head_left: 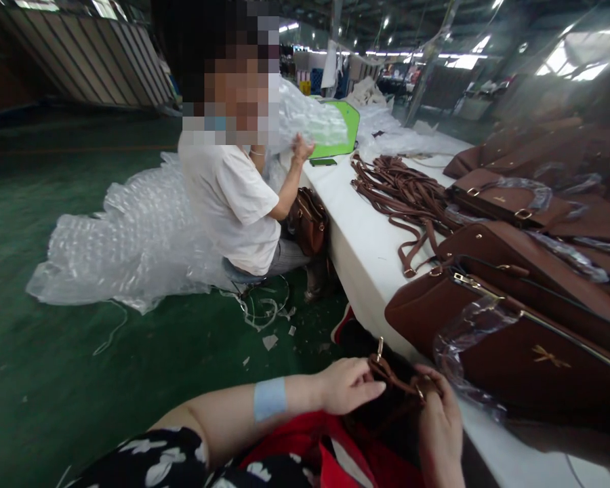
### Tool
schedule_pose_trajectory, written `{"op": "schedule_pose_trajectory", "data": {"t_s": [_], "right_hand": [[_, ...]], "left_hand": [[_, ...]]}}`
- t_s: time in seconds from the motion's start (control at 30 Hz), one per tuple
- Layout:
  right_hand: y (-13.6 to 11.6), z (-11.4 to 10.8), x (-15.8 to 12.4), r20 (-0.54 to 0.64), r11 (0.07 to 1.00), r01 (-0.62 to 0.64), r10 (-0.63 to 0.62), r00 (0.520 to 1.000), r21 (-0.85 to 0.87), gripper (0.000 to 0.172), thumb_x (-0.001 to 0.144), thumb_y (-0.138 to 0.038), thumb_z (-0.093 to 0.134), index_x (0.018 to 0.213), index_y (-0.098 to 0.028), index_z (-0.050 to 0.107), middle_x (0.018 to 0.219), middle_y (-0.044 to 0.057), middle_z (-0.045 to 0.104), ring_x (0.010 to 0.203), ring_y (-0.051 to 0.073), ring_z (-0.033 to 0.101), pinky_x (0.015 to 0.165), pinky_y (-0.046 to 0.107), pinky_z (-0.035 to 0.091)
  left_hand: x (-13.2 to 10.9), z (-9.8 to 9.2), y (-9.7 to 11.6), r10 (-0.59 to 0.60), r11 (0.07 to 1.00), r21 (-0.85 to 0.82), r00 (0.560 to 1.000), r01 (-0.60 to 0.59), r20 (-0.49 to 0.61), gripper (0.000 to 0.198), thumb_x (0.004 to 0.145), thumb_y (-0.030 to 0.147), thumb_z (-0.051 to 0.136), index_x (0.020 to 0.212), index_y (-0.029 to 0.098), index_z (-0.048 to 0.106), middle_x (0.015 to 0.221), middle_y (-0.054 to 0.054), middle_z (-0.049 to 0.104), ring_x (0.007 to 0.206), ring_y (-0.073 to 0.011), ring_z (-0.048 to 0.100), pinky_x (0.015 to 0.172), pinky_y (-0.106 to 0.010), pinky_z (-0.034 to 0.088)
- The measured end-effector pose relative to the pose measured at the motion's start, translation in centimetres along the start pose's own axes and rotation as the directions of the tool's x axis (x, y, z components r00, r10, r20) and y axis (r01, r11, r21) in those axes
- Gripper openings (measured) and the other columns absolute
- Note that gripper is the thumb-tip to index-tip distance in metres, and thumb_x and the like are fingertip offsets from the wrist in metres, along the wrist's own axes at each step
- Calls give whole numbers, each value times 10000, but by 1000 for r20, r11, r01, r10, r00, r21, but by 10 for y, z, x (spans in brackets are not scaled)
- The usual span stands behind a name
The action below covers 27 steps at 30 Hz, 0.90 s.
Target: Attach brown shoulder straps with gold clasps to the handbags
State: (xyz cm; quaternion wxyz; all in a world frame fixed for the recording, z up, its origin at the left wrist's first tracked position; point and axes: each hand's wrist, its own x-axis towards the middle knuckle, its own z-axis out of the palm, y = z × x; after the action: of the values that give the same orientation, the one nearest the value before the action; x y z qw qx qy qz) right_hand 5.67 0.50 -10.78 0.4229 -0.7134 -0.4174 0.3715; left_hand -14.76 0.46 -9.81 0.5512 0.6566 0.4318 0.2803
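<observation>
Between my hands, just off the table's front edge, runs a thin brown bag strap (395,379) with gold metal clips. My left hand (344,385) is closed on one end, where the strap is folded and a gold clip sticks up above the fingers. On the other side my right hand (441,412) pinches the strap near a gold fitting. The rest of the strap hangs below and is hard to make out against the dark background. Closest to my right hand is a brown handbag (508,352) with a gold bow emblem and plastic-wrapped handles.
The white table (358,251) carries a pile of brown straps (401,186) and several brown handbags (518,196). A co-worker (234,196) sits at the left side, handling bubble wrap by a green board (343,129). More bubble wrap (116,244) lies on the green floor.
</observation>
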Motion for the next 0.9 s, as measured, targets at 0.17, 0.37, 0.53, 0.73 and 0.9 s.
{"op": "schedule_pose_trajectory", "data": {"t_s": [0.17,0.37,0.53,0.73,0.9], "right_hand": [[11,13,-1,169,996,73,-66,983,-40,416,776,-488,524,1008,-178,675,851,45,689,809,235,598,721,327,439],[13,13,-2,274,990,136,-122,954,-34,380,780,-554,531,822,-206,680,731,27,653,699,216,568,651,311,427],[25,14,-5,243,997,82,-82,966,11,395,857,-574,472,875,-215,637,710,10,610,640,191,553,567,283,412],[27,15,-6,257,997,54,-67,964,57,399,837,-589,508,924,-216,624,767,19,628,672,194,571,562,272,435],[21,14,-10,249,996,49,-66,966,76,440,821,-631,515,895,-214,634,672,-7,593,563,165,486,498,267,376]], "left_hand": [[30,10,-13,-265,834,-503,964,225,-9,236,870,368,485,890,149,571,655,25,533,527,-70,398,535,-204,310],[43,22,-30,-361,874,-381,928,301,-94,102,789,204,469,800,162,562,627,30,500,548,-91,418,560,-222,331],[41,0,-63,-38,931,348,977,110,-208,207,746,120,527,906,186,640,906,-61,625,924,-222,561,906,-365,418],[57,-13,-74,-120,964,189,938,189,-325,268,818,83,445,986,163,638,990,-85,638,991,-211,588,930,-338,445],[70,-3,-64,-169,977,73,936,200,-310,356,904,108,342,1170,120,577,965,-93,669,860,-168,641,776,-277,492]]}}
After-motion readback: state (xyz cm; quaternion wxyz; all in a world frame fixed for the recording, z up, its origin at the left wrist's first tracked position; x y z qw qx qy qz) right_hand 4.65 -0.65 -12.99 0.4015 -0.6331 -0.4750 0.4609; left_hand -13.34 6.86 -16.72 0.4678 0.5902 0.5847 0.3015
